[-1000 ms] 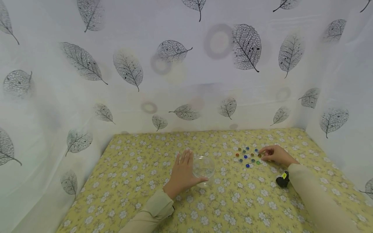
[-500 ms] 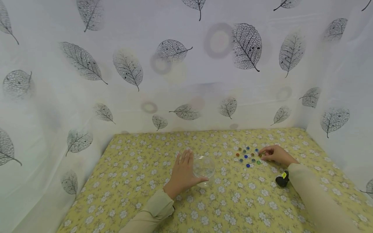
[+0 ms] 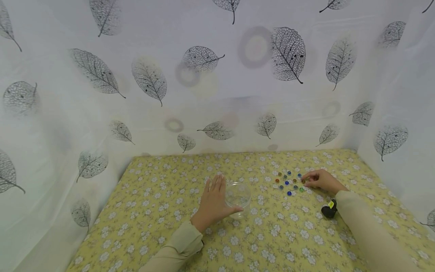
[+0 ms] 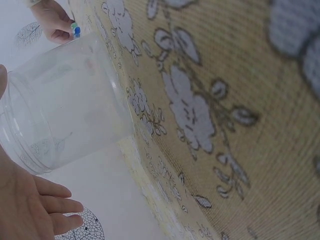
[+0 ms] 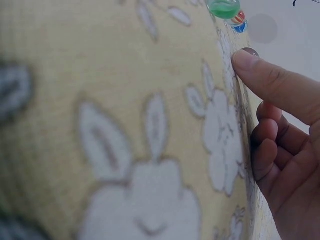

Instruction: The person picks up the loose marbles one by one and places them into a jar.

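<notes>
The right hand (image 3: 321, 180) seemingly pinched a marble (image 3: 303, 181), a pickup likely needing a gentle lift, while the left hand (image 3: 212, 204), straight-fingered, flanked the jar (image 3: 239, 194).

We see a clear, smooth, shiny jar (image 4: 75, 100) that looks like plastic, and marbles (image 5: 224, 9) like shiny glass. The cloth (image 3: 272, 241) looks dull, and up close we can see its rough weave. The sheet (image 3: 231, 90) looks thin and smooth, and the sleeves (image 3: 370, 226) are soft-looking, dull fabric.
</notes>
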Tool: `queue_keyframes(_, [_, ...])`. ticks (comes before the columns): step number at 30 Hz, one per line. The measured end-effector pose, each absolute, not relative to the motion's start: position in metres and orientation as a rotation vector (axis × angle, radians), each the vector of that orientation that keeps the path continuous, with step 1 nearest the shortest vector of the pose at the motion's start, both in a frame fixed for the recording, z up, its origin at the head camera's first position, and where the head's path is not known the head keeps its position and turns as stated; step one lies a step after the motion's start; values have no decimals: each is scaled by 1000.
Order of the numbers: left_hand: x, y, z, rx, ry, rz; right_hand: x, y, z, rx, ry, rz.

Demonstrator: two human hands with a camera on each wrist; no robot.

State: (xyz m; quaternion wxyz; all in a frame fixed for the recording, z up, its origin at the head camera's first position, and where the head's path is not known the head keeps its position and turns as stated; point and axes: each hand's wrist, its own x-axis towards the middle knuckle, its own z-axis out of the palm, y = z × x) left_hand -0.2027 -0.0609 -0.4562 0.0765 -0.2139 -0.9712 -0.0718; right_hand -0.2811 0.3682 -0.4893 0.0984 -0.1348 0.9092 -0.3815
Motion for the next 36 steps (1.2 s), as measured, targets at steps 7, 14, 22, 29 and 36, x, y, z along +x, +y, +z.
queue_keyframes(7, [-202,-61,-455,-640,-2913,-236,-281,367,-489,-392,2692,-1136])
queue_keyframes(14, [-202,-61,-455,-643,-2913,-231,-282,369,-489,-389,2677,-1149])
queue_keyframes(22, [-203,-60,-454,-638,-2920,-222,-282,367,-489,-376,2685,-1147])
queue_keyframes(29, [-203,-60,-457,-635,-2924,-214,-281,366,-489,-388,2698,-1131])
queue_keyframes(36, [-204,-61,-459,-636,-2920,-207,-281,366,-488,-385,2683,-1144])
